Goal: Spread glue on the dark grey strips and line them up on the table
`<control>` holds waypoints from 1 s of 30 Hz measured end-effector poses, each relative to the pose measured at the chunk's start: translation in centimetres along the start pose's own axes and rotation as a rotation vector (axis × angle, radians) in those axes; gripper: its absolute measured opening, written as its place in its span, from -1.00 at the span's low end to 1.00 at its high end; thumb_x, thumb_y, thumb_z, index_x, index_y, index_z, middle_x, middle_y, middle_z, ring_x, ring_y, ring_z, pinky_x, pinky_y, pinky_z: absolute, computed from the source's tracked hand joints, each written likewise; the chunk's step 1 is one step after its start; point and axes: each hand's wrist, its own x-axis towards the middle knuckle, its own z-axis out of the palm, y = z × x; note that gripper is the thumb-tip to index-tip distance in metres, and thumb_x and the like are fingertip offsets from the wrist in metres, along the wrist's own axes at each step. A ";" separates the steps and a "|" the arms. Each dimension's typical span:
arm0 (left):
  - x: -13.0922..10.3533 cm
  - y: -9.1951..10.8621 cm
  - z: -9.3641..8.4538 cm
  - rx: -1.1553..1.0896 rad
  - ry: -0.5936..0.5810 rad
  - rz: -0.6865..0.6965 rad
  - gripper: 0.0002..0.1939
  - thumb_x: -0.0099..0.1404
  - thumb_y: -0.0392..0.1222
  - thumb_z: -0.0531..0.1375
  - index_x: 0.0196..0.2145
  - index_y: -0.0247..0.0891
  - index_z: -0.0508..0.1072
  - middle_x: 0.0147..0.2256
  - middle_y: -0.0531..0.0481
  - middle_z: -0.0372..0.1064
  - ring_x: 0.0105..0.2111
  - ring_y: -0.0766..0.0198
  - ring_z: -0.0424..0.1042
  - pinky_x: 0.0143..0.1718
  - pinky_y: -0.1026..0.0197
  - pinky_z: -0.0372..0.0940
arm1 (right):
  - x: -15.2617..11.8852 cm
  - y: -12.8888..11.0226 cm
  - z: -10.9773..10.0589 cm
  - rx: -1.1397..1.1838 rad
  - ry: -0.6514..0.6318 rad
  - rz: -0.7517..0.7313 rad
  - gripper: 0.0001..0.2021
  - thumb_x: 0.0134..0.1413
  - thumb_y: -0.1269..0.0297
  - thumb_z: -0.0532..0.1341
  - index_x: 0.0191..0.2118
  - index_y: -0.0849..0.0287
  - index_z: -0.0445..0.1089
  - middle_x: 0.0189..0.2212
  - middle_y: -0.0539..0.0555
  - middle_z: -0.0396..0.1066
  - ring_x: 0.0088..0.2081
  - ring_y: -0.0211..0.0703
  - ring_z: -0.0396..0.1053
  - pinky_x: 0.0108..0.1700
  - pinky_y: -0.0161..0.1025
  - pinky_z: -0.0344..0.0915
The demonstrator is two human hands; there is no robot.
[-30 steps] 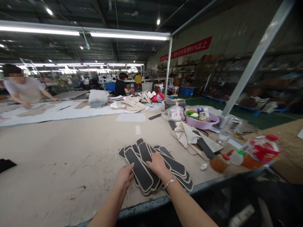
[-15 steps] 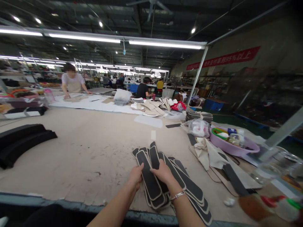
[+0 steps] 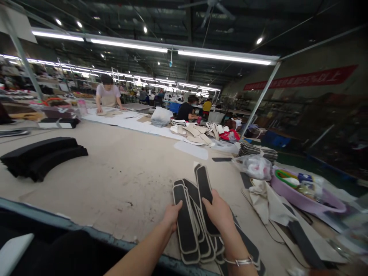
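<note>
Several dark grey strips with beige edges and rounded corners lie fanned out near the table's front edge. My left hand (image 3: 172, 215) grips the left side of a dark strip (image 3: 185, 222), its thumb on top. Around another strip (image 3: 204, 184), my right hand (image 3: 217, 211) is closed, with the thumb on its face and the fingers at its right edge. That strip is tilted and stands a little higher than the others. More strips (image 3: 248, 243) lie partly hidden under my right forearm, which wears a silver bracelet.
Curved black pieces (image 3: 54, 151) lie at the left. At the right are a pink basin (image 3: 309, 201) of small items, a plastic bag (image 3: 255, 166) and loose cloth (image 3: 267, 203). Across the table stands a person (image 3: 107, 94); fabric pieces (image 3: 197, 134) are heaped at the back.
My right hand has moved right and up with a strip, away from my left hand, opening a gap between the two strips. The whole view has turned left.
</note>
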 end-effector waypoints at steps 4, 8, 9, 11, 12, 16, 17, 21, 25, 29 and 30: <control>-0.5 0.4 0.3 0.013 0.050 0.001 -0.52 0.31 0.08 -0.02 -0.27 -0.42 0.47 -0.32 -0.22 0.49 -0.33 0.16 0.47 -0.26 0.15 0.34 | -1.4 0.2 0.6 0.241 0.035 -0.077 -0.75 0.09 0.24 0.09 -0.10 0.15 0.24 -0.21 0.15 0.47 -0.15 -0.04 0.43 -0.16 -0.27 0.27; -0.8 1.0 -0.3 0.041 0.071 0.017 -0.46 0.30 0.18 -0.06 -0.16 -0.31 0.45 -0.13 -0.16 0.46 -0.16 0.19 0.42 -0.18 0.21 0.29 | -3.5 -0.7 4.8 0.253 -0.088 -0.040 -0.66 0.06 0.25 0.13 -0.03 0.23 0.26 -0.15 0.20 0.45 -0.09 -0.02 0.41 -0.09 -0.26 0.28; -0.8 1.1 -0.6 0.054 0.068 0.016 -0.49 0.28 0.17 -0.03 -0.14 -0.30 0.45 -0.10 -0.15 0.45 -0.14 0.19 0.41 -0.17 0.21 0.28 | -4.1 -0.6 5.9 0.235 -0.113 -0.030 -0.63 0.05 0.26 0.13 -0.01 0.25 0.26 -0.12 0.21 0.44 -0.06 0.01 0.40 -0.06 -0.24 0.28; -0.7 1.2 -1.0 0.077 0.055 0.009 -0.54 0.26 0.13 0.04 -0.13 -0.30 0.44 -0.08 -0.17 0.43 -0.13 0.18 0.40 -0.16 0.20 0.27 | -5.2 0.2 7.8 0.225 -0.123 -0.017 -0.60 0.04 0.26 0.13 0.03 0.25 0.26 -0.06 0.22 0.41 0.00 0.03 0.36 -0.01 -0.21 0.27; -0.7 1.2 -1.2 0.084 0.049 0.008 -0.55 0.26 0.11 0.06 -0.12 -0.31 0.43 -0.08 -0.18 0.43 -0.13 0.18 0.40 -0.17 0.19 0.27 | -5.7 0.9 8.5 0.238 -0.111 -0.007 -0.60 0.05 0.26 0.12 0.04 0.23 0.27 -0.05 0.21 0.40 0.02 0.03 0.35 0.01 -0.20 0.27; -0.9 0.9 -1.2 0.090 0.028 0.028 -0.58 0.25 0.07 0.08 -0.13 -0.32 0.44 -0.06 -0.19 0.42 -0.12 0.19 0.40 -0.20 0.22 0.27 | -7.3 4.3 9.5 0.390 0.029 0.078 -0.57 0.08 0.23 0.05 0.07 0.22 0.26 0.02 0.19 0.35 0.08 0.00 0.28 0.10 -0.18 0.22; -1.0 0.9 -1.1 0.090 0.025 0.032 -0.58 0.26 0.07 0.08 -0.13 -0.32 0.44 -0.06 -0.18 0.42 -0.12 0.19 0.40 -0.20 0.23 0.27 | -7.4 5.0 9.5 0.466 0.048 0.074 -0.56 0.08 0.22 0.06 0.08 0.22 0.25 0.04 0.19 0.34 0.09 -0.01 0.27 0.12 -0.17 0.20; -1.3 0.8 -0.6 0.101 0.032 0.032 -0.60 0.29 0.06 0.03 -0.13 -0.29 0.43 -0.07 -0.16 0.43 -0.15 0.22 0.41 -0.23 0.24 0.28 | -6.8 5.2 9.0 0.785 -0.077 -0.089 -0.57 0.01 0.27 0.12 0.05 0.19 0.26 -0.04 0.12 0.40 0.01 -0.06 0.34 0.08 -0.16 0.25; -1.1 1.0 -0.8 0.124 0.038 0.029 -0.74 0.25 -0.08 0.12 -0.23 -0.31 0.44 -0.14 -0.17 0.46 -0.24 0.24 0.44 -0.23 0.24 0.28 | -5.5 3.0 7.9 0.793 -0.073 -0.123 -0.62 -0.07 0.34 0.16 -0.04 0.16 0.34 -0.12 0.08 0.45 -0.07 -0.04 0.39 0.04 -0.12 0.27; -0.8 1.2 -1.3 0.111 0.055 0.018 -0.72 0.29 -0.07 0.05 -0.23 -0.30 0.44 -0.11 -0.17 0.45 -0.25 0.25 0.46 -0.23 0.22 0.30 | -5.4 0.9 5.5 0.838 0.050 -0.138 -0.63 -0.01 0.31 0.14 -0.01 0.14 0.31 -0.11 0.08 0.44 -0.06 -0.04 0.38 0.04 -0.13 0.27; -0.7 1.2 -1.4 0.104 0.061 0.011 -0.65 0.32 -0.01 0.00 -0.22 -0.30 0.45 -0.08 -0.17 0.43 -0.23 0.24 0.45 -0.23 0.21 0.31 | -5.6 0.6 4.9 0.847 0.061 -0.155 -0.62 0.01 0.29 0.14 0.01 0.14 0.29 -0.09 0.08 0.43 -0.04 -0.05 0.37 0.05 -0.14 0.26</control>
